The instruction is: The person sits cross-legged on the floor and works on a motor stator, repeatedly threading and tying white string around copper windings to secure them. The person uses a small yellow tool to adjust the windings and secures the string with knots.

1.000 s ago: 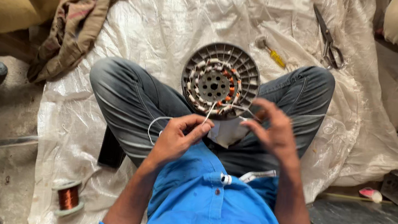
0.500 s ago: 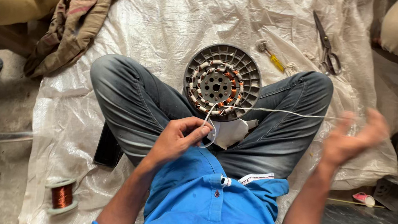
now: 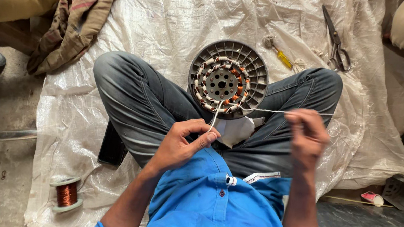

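Scissors point(image 3: 337, 43) and yellow-handled screwdriver point(image 3: 282, 57) on white woven sheet point(image 3: 167, 17); copper wire spool point(image 3: 67, 194), checked cloth point(image 3: 78, 16)

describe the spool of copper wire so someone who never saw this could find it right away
Start from the big white woven sheet the person sits on and follow it to its lower left corner, beyond the person's left elbow. There stands a small spool with pale flanges, wound with shiny orange-brown wire. Nothing else on the sheet is that copper colour standing alone; the scissors and yellow-handled screwdriver lie far off at the top right.
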